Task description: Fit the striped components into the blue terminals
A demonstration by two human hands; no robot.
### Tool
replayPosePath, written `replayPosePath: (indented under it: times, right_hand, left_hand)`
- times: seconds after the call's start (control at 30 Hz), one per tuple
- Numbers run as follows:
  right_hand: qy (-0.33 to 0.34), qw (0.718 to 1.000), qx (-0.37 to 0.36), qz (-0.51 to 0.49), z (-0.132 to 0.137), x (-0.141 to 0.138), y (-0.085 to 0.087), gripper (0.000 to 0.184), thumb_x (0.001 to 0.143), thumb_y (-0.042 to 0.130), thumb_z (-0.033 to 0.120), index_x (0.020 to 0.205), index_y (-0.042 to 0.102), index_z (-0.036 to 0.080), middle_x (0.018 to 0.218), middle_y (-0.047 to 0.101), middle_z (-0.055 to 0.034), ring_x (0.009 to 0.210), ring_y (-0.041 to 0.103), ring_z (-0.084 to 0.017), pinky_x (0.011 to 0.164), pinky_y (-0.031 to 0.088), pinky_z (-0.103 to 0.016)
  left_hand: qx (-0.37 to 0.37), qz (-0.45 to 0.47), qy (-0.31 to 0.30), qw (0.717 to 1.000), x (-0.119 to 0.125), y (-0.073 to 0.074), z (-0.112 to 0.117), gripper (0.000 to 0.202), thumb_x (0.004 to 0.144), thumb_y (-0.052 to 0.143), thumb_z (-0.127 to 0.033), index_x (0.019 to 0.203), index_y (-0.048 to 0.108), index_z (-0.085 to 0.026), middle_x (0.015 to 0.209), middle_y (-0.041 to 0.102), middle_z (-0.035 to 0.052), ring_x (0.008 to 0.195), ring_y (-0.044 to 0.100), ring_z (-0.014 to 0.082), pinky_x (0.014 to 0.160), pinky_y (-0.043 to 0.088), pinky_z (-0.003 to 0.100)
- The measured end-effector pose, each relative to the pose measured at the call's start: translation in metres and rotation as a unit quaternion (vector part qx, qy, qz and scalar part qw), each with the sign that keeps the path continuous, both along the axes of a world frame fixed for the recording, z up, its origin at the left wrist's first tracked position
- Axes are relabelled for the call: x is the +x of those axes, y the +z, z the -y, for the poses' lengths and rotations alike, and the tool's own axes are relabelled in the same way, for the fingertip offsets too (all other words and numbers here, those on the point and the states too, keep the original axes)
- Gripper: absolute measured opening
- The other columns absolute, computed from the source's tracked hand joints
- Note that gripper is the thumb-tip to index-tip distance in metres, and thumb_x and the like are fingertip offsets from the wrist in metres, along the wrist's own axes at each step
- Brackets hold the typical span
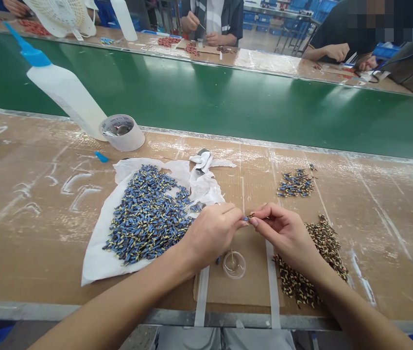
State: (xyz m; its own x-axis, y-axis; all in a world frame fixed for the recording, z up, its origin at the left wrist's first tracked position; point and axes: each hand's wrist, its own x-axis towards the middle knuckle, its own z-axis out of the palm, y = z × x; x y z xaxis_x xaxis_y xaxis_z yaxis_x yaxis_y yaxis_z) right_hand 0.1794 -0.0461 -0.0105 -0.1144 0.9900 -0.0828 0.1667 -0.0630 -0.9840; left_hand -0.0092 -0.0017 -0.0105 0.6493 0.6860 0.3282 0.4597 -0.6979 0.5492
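My left hand [215, 228] is closed in a pinch on a small blue piece [246, 218]. Against it, my right hand [283, 228] pinches a small dark and gold piece [251, 215]; the two pieces meet between my fingertips. Left of my hands, a big heap of small blue and yellow pieces [148, 214] lies on white paper [95, 260]. A pile of curved gold and dark pieces [325, 248] is partly hidden by my right hand and forearm. Below the hands sits a small clear cup [234, 265] with a thin stick in it.
Behind the paper stand a white bottle with blue nozzle [64, 92] and a tape roll [122, 133]. A blue cap [101, 156], crumpled tissue [204, 184] and a small group of joined pieces [296, 183] lie about. Beyond the green belt [192, 92], co-workers handle small parts.
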Motion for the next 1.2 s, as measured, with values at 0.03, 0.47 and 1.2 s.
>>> replayPosePath:
  times: [0.03, 0.47, 1.2]
  right_hand:
    - [0.0, 1.0, 0.0, -0.003, 0.0, 0.0, 0.001, 0.012, 0.087, 0.065, 0.029, 0.083, 0.062, 0.019, 0.081, 0.063, -0.0017, 0.075, 0.059, -0.014, 0.07, 0.047, -0.028]
    - [0.004, 0.999, 0.046, -0.022, 0.0, 0.001, -0.003, 0.011, 0.09, 0.059, 0.024, 0.081, 0.057, 0.019, 0.074, 0.051, 0.0016, 0.069, 0.049, -0.012, 0.064, 0.041, -0.026]
    - [0.039, 0.995, 0.054, 0.078, 0.004, 0.0, -0.007, 0.016, 0.092, 0.052, 0.024, 0.077, 0.047, 0.021, 0.074, 0.047, 0.0003, 0.068, 0.045, -0.016, 0.063, 0.038, -0.029]
  left_hand:
    - [-0.002, 0.003, -0.003, 1.0, 0.0, 0.001, 0.001, 0.016, 0.091, 0.053, -0.016, 0.083, 0.066, -0.01, 0.072, 0.062, 0.0043, 0.065, 0.056, 0.0151, 0.061, 0.042, 0.026]
    - [0.041, 0.032, -0.013, 0.999, 0.002, 0.005, 0.001, 0.019, 0.092, 0.05, -0.016, 0.079, 0.064, -0.012, 0.068, 0.059, 0.0028, 0.062, 0.051, 0.0137, 0.058, 0.04, 0.025]
    - [-0.016, 0.001, -0.031, 0.999, 0.001, 0.008, 0.003, 0.02, 0.089, 0.045, -0.012, 0.071, 0.055, -0.015, 0.062, 0.055, 0.0002, 0.058, 0.048, 0.0125, 0.055, 0.034, 0.024]
